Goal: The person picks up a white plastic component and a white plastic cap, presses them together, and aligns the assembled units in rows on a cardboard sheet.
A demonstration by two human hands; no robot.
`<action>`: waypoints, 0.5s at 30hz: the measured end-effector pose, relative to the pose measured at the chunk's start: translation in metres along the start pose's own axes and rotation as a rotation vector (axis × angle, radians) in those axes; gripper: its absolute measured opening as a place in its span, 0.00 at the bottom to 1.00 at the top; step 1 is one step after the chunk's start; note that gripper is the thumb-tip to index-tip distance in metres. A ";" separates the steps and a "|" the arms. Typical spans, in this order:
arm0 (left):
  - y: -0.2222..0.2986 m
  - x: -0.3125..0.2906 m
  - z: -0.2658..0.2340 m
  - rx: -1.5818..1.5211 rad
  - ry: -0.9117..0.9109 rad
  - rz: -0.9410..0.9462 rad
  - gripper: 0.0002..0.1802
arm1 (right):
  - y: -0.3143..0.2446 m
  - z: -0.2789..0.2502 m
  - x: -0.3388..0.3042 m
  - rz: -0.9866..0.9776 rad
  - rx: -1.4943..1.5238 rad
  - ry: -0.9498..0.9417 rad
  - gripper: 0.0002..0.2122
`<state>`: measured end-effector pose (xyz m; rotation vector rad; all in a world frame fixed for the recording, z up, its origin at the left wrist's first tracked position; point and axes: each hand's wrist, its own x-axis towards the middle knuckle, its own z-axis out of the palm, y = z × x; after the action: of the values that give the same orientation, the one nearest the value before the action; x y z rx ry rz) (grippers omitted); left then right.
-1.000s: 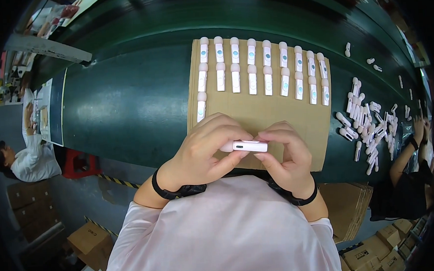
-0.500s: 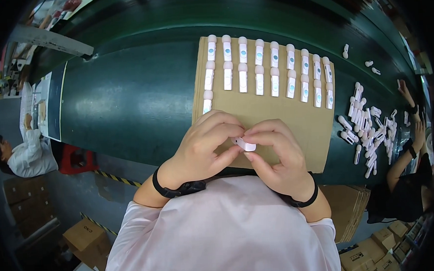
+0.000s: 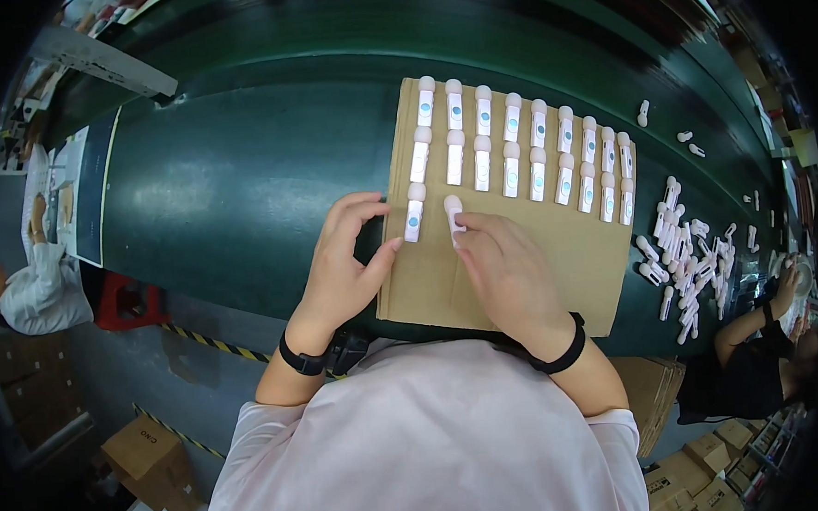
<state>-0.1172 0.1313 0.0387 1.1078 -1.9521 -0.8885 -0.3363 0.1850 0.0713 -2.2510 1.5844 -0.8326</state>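
A sheet of brown cardboard (image 3: 521, 277) bears rows of small, pale pink, round-headed devices (image 3: 484, 166), many with a bluish round spot on the body. My right hand (image 3: 512, 273) pinches one such pink device (image 3: 454, 214) by its lower end at the board, beside the first device of the third row (image 3: 414, 214). The round head of the held piece points away from me; its lower end is hidden by my fingers. My left hand (image 3: 343, 264) is at the board's left edge, thumb and fingers apart, with nothing in it.
A heap of loose pink devices (image 3: 696, 259) lies on the green table (image 3: 239, 190) to the right, with a few strays beyond it. A co-worker (image 3: 748, 367) is at the right, another person (image 3: 35, 275) at the far left near a red stool (image 3: 125, 303). A metal bar (image 3: 103, 61) stands at the upper left.
Both hands held one device together over the board. Now my left hand has let go and moved left, while the right has brought it beside the third row's first device.
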 end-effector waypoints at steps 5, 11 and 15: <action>-0.007 0.003 0.003 -0.084 -0.051 -0.090 0.26 | -0.007 0.005 -0.002 0.025 -0.078 -0.153 0.09; -0.023 0.001 0.012 -0.252 -0.091 -0.137 0.29 | -0.004 0.009 0.004 0.050 -0.117 -0.133 0.10; -0.025 -0.001 0.015 -0.356 -0.131 -0.186 0.32 | -0.001 0.012 0.007 0.055 -0.160 -0.102 0.11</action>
<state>-0.1194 0.1255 0.0096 1.0496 -1.7195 -1.3794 -0.3272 0.1777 0.0644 -2.3055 1.7113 -0.5856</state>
